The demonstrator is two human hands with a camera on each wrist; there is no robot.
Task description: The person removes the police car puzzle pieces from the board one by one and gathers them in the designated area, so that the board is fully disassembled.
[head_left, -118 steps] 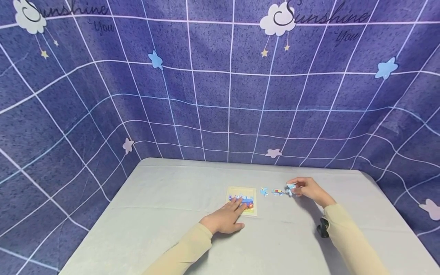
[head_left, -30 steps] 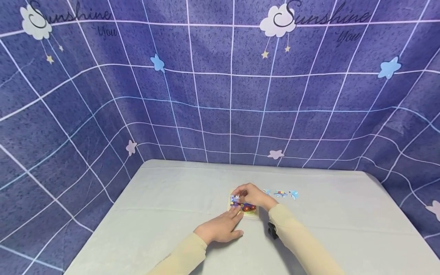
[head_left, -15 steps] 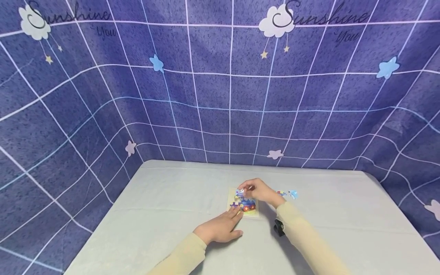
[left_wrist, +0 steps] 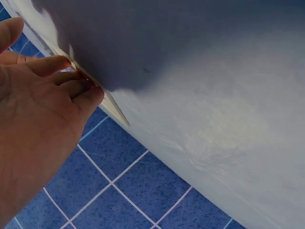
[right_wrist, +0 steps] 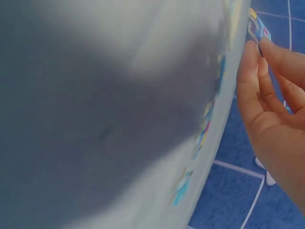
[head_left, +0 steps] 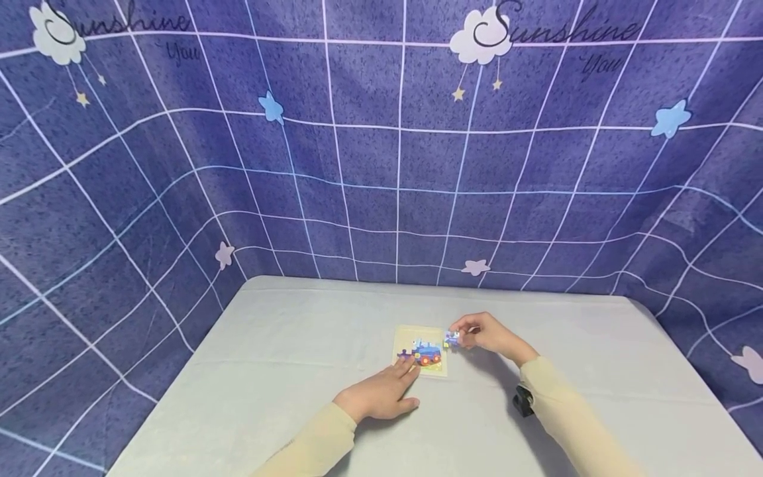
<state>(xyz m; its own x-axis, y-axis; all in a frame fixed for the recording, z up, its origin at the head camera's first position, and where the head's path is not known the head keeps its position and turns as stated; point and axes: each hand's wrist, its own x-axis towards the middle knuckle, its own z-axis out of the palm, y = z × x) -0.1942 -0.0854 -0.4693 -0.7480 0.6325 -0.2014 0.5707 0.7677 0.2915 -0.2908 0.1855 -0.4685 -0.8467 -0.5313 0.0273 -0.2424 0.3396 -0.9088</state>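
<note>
A square jigsaw puzzle board (head_left: 405,331) with a pale rim lies flat on the table, its lower half filled with a blue train picture (head_left: 427,353). My left hand (head_left: 377,395) rests with extended fingers on the board's lower left; in the left wrist view its fingertips are at the edge of the board (left_wrist: 116,110). My right hand (head_left: 487,332) pinches a blue puzzle piece (head_left: 451,339) between thumb and fingers, just beyond the board's right edge. The same puzzle piece (right_wrist: 259,28) shows tilted above the table in the right wrist view.
Loose puzzle pieces lie in a row on the table, hidden behind the right hand in the head view. The right wrist view shows a light blue piece (right_wrist: 181,188) and a multicoloured piece (right_wrist: 204,126). A patterned blue curtain (head_left: 369,165) surrounds the white-covered table (head_left: 286,358).
My right hand has carried the pinched puzzle piece from over the board to its right side. Earlier it was at the loose pieces, then over the board. My left hand stays on the board.
</note>
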